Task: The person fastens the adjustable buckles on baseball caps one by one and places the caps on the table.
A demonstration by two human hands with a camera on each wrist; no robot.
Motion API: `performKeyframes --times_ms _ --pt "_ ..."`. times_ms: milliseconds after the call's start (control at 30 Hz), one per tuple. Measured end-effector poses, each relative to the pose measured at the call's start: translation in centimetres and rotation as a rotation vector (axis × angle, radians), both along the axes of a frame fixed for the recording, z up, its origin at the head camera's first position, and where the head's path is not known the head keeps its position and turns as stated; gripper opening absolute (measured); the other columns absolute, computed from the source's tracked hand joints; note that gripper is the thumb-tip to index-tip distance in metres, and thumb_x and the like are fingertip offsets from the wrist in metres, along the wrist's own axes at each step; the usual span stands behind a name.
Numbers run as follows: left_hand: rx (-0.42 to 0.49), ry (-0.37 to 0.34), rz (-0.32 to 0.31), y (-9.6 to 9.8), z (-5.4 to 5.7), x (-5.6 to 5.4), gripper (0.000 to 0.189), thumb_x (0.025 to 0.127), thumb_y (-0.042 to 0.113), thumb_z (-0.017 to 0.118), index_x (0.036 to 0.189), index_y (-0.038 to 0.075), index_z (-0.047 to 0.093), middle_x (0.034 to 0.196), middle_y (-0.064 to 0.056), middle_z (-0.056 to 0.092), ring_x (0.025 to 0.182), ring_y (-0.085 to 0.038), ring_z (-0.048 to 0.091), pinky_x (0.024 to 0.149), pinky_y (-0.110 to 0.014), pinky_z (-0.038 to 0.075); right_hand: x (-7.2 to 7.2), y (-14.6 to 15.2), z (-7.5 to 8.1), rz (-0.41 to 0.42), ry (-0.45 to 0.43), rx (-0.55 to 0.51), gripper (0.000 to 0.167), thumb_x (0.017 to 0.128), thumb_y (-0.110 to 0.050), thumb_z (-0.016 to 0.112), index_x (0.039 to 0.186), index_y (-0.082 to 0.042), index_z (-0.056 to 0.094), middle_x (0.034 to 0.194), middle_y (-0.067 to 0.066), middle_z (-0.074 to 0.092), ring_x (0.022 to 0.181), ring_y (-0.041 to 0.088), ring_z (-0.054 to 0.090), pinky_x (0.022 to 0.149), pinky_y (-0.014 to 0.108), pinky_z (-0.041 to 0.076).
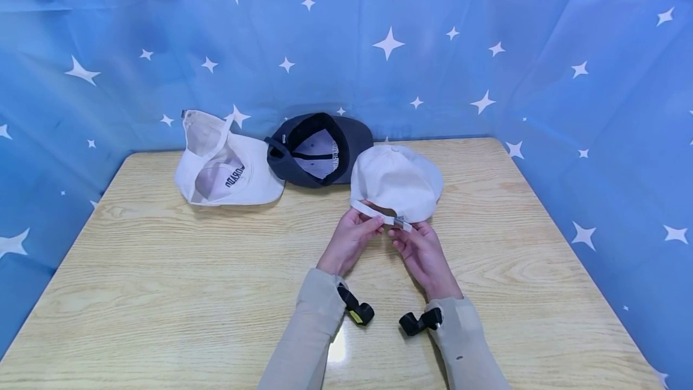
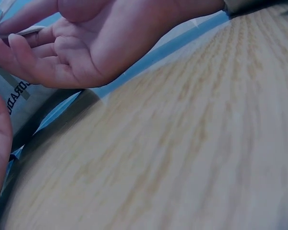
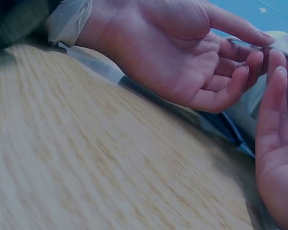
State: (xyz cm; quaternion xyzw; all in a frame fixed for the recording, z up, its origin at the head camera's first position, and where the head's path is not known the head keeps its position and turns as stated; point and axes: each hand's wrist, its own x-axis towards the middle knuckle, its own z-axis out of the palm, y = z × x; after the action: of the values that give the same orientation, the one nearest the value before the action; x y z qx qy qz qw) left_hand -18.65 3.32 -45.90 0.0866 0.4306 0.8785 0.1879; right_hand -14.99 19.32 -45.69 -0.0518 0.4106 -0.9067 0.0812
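A white baseball cap (image 1: 403, 176) is at the right end of a row of caps, its rounded crown up and its back strap toward me. My left hand (image 1: 348, 243) pinches that strap (image 1: 368, 210) with the thumb on top, left of the metal buckle (image 1: 399, 221). On the buckle's other side, my right hand (image 1: 426, 257) pinches the strap's end between thumb and fingers. Its remaining fingers are loosely curled below. The cap's brim is hidden behind the crown in the head view.
A dark navy cap (image 1: 359, 137) lies with its opening showing, right beside the white one. Farther left a second white cap (image 1: 258, 167) lies on its side, dark lettering showing inside. Both are near the back edge of the wooden table (image 1: 178, 281), before a blue star-patterned cloth (image 1: 325, 23).
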Motion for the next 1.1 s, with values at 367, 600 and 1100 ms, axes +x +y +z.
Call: performKeyframes --times_ms 367,600,1100 --pt "0.018 -0.014 -0.013 -0.19 -0.19 -0.14 0.027 0.085 0.014 0.061 0.109 0.01 0.05 0.098 -0.003 0.057 0.089 -0.021 0.053 0.074 -0.029 0.043 0.14 -0.01 0.1 -0.06 -0.008 -0.001 0.015 0.089 -0.004 0.052 0.103 -0.009 0.05 0.089 0.003 0.059 0.075 0.012 0.059 0.063 0.019 0.048" --pt "0.079 -0.026 -0.006 -0.23 -0.2 -0.19 0.025 0.085 0.008 0.059 0.108 0.01 0.05 0.095 -0.002 0.055 0.082 -0.016 0.054 0.073 -0.026 0.044 0.18 0.04 0.2 -0.042 0.016 -0.076 0.015 0.091 -0.001 0.047 0.104 -0.008 0.051 0.092 0.005 0.059 0.075 0.014 0.059 0.062 0.02 0.048" --pt "0.048 -0.065 0.042 -0.06 -0.14 -0.26 0.027 0.082 0.004 0.062 0.106 0.009 0.049 0.094 -0.004 0.054 0.077 -0.015 0.053 0.068 -0.024 0.045 0.1 -0.03 0.13 0.001 0.005 -0.046 0.014 0.089 0.0 0.049 0.099 -0.007 0.056 0.089 0.005 0.061 0.078 0.015 0.061 0.064 0.021 0.049"
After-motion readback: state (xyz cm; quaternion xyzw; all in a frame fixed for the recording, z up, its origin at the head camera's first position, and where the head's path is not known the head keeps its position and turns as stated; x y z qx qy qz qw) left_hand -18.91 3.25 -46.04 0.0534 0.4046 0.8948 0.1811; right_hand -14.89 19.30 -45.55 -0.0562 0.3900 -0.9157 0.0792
